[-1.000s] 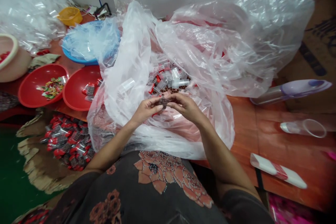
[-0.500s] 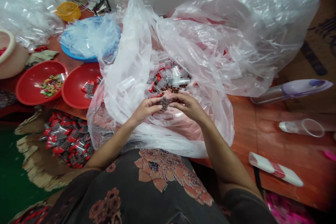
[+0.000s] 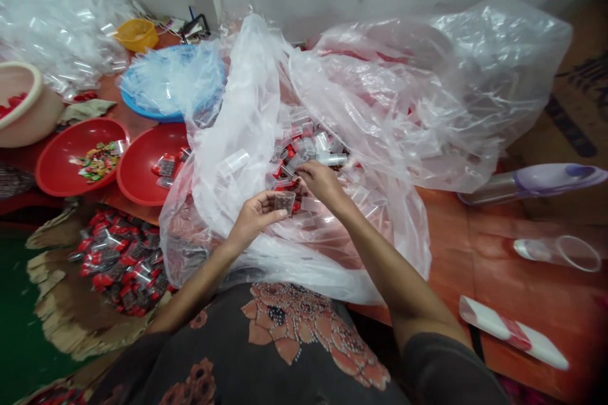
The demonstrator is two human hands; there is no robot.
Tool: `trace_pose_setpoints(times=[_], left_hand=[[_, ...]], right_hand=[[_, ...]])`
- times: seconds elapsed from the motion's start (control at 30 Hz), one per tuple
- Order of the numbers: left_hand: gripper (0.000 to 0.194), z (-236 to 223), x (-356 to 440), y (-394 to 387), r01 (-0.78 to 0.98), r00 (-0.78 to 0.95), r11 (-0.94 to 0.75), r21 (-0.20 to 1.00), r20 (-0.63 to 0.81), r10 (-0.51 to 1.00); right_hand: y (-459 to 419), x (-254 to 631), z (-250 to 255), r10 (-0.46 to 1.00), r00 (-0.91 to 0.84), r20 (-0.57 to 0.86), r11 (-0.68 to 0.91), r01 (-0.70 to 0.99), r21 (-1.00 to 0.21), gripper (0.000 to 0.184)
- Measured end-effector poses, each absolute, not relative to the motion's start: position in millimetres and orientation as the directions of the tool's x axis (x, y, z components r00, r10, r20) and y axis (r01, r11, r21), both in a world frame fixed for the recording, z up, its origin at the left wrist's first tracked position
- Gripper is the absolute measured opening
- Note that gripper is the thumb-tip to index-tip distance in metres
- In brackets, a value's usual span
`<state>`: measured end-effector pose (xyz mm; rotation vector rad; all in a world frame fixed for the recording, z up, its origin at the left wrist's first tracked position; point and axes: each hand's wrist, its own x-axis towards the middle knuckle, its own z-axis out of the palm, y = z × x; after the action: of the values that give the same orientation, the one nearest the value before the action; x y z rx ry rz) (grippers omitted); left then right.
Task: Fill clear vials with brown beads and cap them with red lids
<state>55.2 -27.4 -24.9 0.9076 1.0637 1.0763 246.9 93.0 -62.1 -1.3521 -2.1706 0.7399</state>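
My left hand [image 3: 254, 218] lies palm up and holds a small transparent plastic vial [image 3: 285, 202] with dark contents between thumb and fingers. My right hand [image 3: 323, 180] reaches just past it, fingertips close together over a heap of transparent, red-capped vials [image 3: 304, 145] with scattered brown beads. Whether those fingers hold anything is hidden. The heap lies inside a large transparent plastic bag [image 3: 380, 95], whose folds rise around both hands.
Two red basins [image 3: 57, 174] [image 3: 137, 183] hold sweets and packets at left, beside a blue basin [image 3: 142, 107] and a yellow basket [image 3: 137, 35]. Red-capped packets [image 3: 114, 259] lie on torn cardboard below. An orange tabletop [image 3: 475, 272] carries plastic tubes at right.
My hands have moved apart and no longer cup the cluster of brown beads. My left hand now holds a vial, and my right hand has moved forward over the heap.
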Motion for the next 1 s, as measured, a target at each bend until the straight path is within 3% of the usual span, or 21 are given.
trace_pose_setpoints(times=[0.23,0.33,0.53,0.63,0.7,0.77,0.83,0.9,1.0], left_hand=[[0.044,-33,59,-26,-0.331,0.121,0.316,0.889,-0.292,0.949],[0.043,-36,62,-24,-0.389,0.116,0.359,0.849,-0.341,0.933],[0.036,-39,65,-20,-0.482,0.145,0.420,0.769,-0.403,0.904],[0.034,-37,64,-21,-0.476,0.153,0.423,0.771,-0.400,0.903],[0.033,-37,62,-23,-0.470,0.166,0.419,0.777,-0.388,0.907],[0.032,-37,61,-25,-0.460,0.172,0.415,0.785,-0.379,0.909],[0.033,-38,63,-26,-0.440,0.179,0.409,0.799,-0.369,0.912],[0.035,-39,67,-26,-0.418,0.196,0.398,0.817,-0.346,0.917],[0.036,-38,74,-26,-0.410,0.226,0.378,0.830,-0.309,0.924]], right_hand=[[125,211,-62,0.912,-0.340,0.231,0.397,0.874,-0.281,0.036],[138,209,-66,0.888,-0.436,0.147,0.459,0.858,-0.231,0.038],[138,205,-72,0.912,-0.398,0.096,0.410,0.891,-0.197,0.034],[136,215,-74,0.932,-0.356,0.075,0.361,0.879,-0.311,0.028],[131,228,-75,0.957,-0.276,0.092,0.284,0.813,-0.509,0.027],[120,244,-72,0.978,-0.200,0.063,0.177,0.623,-0.762,0.035],[101,258,-66,0.976,-0.214,-0.040,0.036,0.338,-0.940,0.048],[78,270,-56,0.949,-0.282,-0.139,-0.119,0.086,-0.989,0.056],[42,280,-39,0.918,-0.321,-0.232,-0.289,-0.143,-0.947,0.054]])
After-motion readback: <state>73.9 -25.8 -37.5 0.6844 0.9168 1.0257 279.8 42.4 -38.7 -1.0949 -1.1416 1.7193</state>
